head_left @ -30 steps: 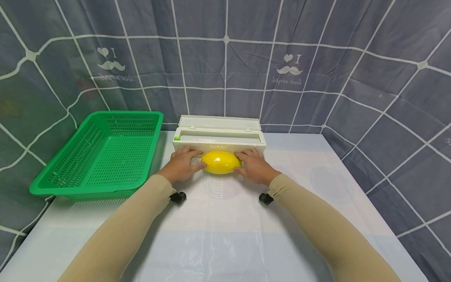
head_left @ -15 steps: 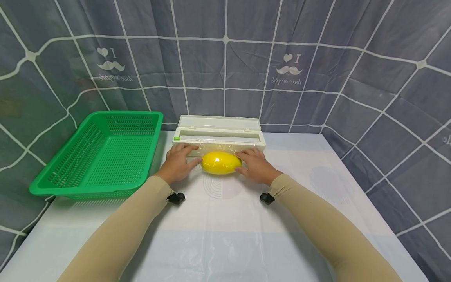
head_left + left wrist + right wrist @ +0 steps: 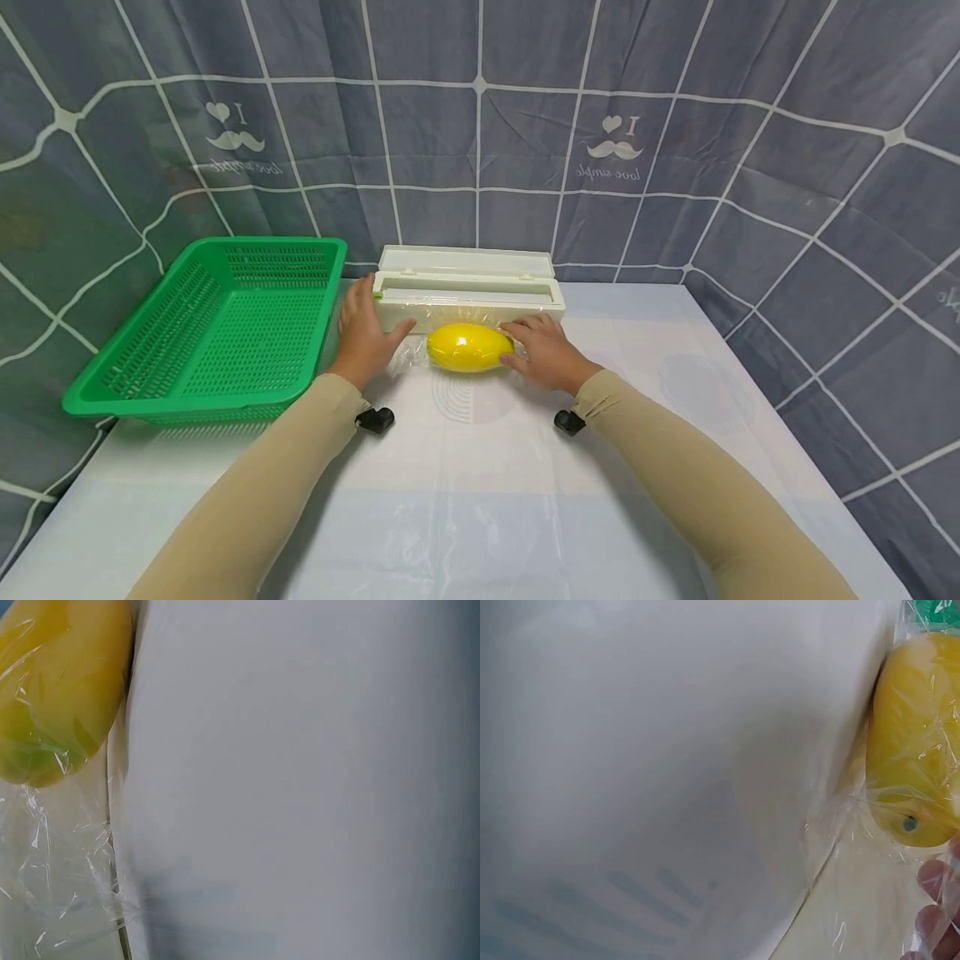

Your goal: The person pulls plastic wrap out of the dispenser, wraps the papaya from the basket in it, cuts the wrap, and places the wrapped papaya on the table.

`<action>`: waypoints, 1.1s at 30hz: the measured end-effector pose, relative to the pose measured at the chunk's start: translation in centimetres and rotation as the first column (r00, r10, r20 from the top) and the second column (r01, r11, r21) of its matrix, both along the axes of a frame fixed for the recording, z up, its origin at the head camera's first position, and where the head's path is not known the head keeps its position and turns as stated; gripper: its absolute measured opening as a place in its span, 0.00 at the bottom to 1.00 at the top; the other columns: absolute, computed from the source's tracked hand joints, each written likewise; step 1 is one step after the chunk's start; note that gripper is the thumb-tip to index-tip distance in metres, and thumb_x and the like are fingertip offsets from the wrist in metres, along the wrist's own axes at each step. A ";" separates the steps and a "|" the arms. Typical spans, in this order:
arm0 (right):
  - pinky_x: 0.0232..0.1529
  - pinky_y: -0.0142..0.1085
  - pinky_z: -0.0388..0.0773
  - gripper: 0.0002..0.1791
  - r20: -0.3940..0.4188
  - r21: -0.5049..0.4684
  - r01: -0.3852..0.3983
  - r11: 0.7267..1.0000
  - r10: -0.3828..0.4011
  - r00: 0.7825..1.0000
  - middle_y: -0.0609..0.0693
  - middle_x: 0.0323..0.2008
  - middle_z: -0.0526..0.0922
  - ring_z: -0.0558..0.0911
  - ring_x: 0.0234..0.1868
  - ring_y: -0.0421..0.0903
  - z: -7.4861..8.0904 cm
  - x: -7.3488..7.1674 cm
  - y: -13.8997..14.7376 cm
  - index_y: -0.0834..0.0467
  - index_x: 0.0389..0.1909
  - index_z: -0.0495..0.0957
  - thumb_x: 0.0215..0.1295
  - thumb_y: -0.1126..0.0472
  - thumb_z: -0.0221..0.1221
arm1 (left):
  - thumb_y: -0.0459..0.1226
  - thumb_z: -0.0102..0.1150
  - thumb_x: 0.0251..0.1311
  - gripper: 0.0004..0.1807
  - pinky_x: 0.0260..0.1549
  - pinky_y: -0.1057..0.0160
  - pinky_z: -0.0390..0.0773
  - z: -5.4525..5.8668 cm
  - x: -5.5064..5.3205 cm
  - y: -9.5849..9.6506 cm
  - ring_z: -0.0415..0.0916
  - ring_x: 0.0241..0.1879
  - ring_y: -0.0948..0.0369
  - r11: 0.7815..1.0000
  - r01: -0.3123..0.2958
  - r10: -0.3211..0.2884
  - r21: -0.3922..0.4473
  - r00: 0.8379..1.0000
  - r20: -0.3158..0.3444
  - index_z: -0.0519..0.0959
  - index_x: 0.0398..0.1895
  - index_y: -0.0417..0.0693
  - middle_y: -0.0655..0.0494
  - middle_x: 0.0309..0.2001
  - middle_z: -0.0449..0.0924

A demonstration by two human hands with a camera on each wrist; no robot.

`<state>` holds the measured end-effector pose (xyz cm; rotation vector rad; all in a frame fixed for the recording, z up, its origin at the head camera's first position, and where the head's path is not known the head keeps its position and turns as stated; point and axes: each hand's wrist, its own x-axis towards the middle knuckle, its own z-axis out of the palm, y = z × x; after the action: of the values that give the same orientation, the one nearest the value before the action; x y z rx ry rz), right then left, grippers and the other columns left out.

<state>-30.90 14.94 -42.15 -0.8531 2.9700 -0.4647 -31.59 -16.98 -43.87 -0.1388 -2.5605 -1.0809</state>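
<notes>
A yellow oval fruit, greenish at one end, lies in clear cling film on the table. Just behind it stands a white cling film dispenser, its lid up, with film running from its front toward the fruit. My left hand is at the dispenser's left end, fingers extended and thumb spread apart, off the fruit. Around the fruit's right end my right hand has its thumb and forefinger. In the right wrist view some fingertips show beside that end, among the film.
A green perforated basket stands on the left of the table. The white table cover has faint printed patterns. A dark grid-patterned curtain closes off the back and both sides.
My left hand has left the fruit's left end and moved left and back to the dispenser's left end, its fingers straightening. The right hand and the fruit have hardly moved.
</notes>
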 end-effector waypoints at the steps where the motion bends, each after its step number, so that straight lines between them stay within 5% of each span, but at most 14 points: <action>1: 0.78 0.59 0.57 0.34 -0.002 -0.005 -0.001 1.000 0.001 1.000 0.57 0.73 0.73 0.66 0.75 0.59 0.1 0.0 0.0 0.55 0.77 0.69 0.76 0.46 0.61 | 0.48 0.70 0.66 0.56 0.78 0.31 0.48 0.0 -0.1 -0.1 0.47 0.80 0.35 1.000 -0.008 0.008 0.012 1.000 0.016 0.44 0.85 0.41 0.34 0.83 0.45; 6: 0.79 0.59 0.57 0.34 -0.010 -0.037 0.001 0.999 -0.001 1.000 0.57 0.73 0.72 0.65 0.75 0.59 0.4 0.1 -0.1 0.56 0.77 0.68 0.77 0.46 0.60 | 0.51 0.66 0.70 0.60 0.81 0.34 0.46 -0.4 -0.7 -0.6 0.41 0.84 0.37 0.995 -0.041 0.030 0.088 0.993 0.117 0.32 0.86 0.43 0.36 0.85 0.35; 12: 0.79 0.57 0.59 0.32 -0.056 -0.068 -0.005 0.998 0.001 0.998 0.57 0.74 0.71 0.65 0.75 0.59 1.1 0.0 -0.7 0.57 0.77 0.69 0.79 0.47 0.58 | 0.51 0.62 0.72 0.59 0.82 0.39 0.49 -0.8 -1.6 -1.0 0.42 0.84 0.39 0.978 -0.067 0.024 0.196 0.977 0.213 0.29 0.86 0.45 0.37 0.86 0.34; 19: 0.80 0.55 0.58 0.29 -0.090 -0.057 -0.018 0.998 0.013 0.996 0.55 0.74 0.72 0.66 0.75 0.58 2.3 -0.6 -2.6 0.54 0.77 0.70 0.81 0.49 0.55 | 0.48 0.61 0.74 0.50 0.81 0.42 0.55 -1.5 -2.5 -1.5 0.53 0.82 0.41 0.961 -0.037 -0.028 0.276 0.973 0.229 0.42 0.86 0.43 0.38 0.84 0.51; 24: 0.81 0.53 0.56 0.27 -0.103 -0.047 -0.032 0.998 0.027 0.994 0.52 0.74 0.74 0.66 0.76 0.56 3.1 -1.4 -5.0 0.51 0.77 0.71 0.82 0.49 0.54 | 0.44 0.60 0.76 0.46 0.78 0.44 0.63 -2.1 -2.9 -2.0 0.61 0.79 0.43 0.944 -0.009 -0.067 0.329 0.973 0.220 0.45 0.87 0.49 0.41 0.83 0.54; 33: 0.79 0.47 0.61 0.25 -0.083 -0.046 -0.100 0.994 0.096 0.992 0.50 0.72 0.77 0.70 0.75 0.52 4.4 -3.5 -10.3 0.49 0.76 0.72 0.84 0.51 0.51 | 0.45 0.64 0.73 0.43 0.73 0.46 0.71 -2.1 -3.2 -2.0 0.67 0.75 0.43 0.939 -0.052 -0.027 0.341 0.974 0.225 0.54 0.85 0.49 0.38 0.79 0.62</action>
<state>-34.38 4.68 -37.75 -1.0414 2.9821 -0.5147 -34.77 -18.96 -45.94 0.0971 -2.5062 -1.6024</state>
